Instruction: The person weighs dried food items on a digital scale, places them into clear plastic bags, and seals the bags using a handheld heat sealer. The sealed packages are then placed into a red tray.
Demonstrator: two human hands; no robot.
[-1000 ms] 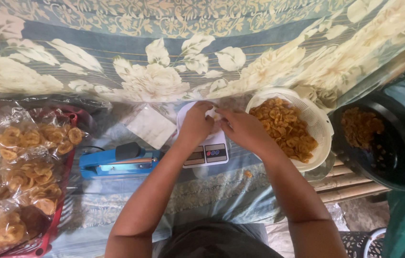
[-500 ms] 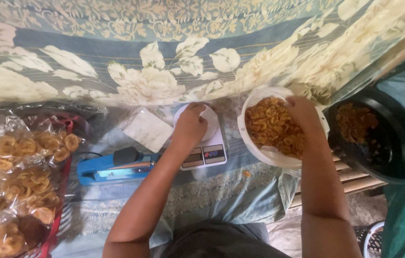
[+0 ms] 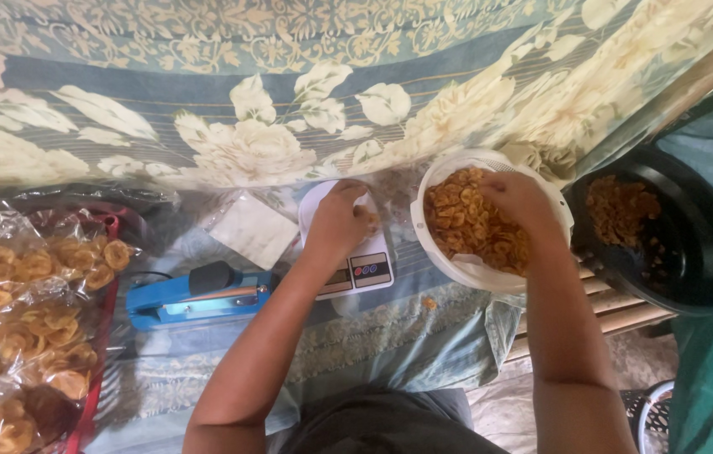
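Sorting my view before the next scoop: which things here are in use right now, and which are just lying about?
In use:
left hand on the small white digital scale
right hand in the round white basket of golden chips

Lying about:
blue bag sealer
clear bags of packed chips
black round basin
stack of empty clear bags

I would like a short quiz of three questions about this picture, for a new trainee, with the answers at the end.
1. True or false: the right hand is in the white bowl of fried chips.
2. What does the left hand rest on?
A. the blue sealer
B. the white scale
C. the black bowl
3. Fill in: the filled clear bags of chips lie on the person's ____ side.

Key: 1 true; 2 B; 3 left.
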